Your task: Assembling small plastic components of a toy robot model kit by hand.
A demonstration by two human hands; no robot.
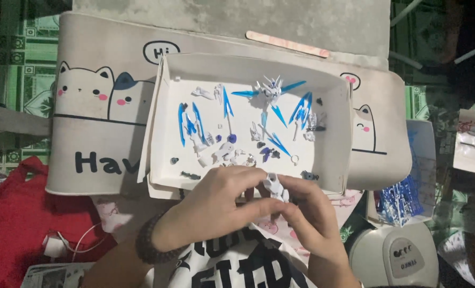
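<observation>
A small white model part (276, 188) is pinched between the fingers of the left hand (224, 200) and the right hand (312, 213), just in front of the white tray (333, 154). It is best pressed together gently and squarely, so thin pegs are not bent, and kept over the tray of blue and white pieces (272, 93) should anything drop.
</observation>
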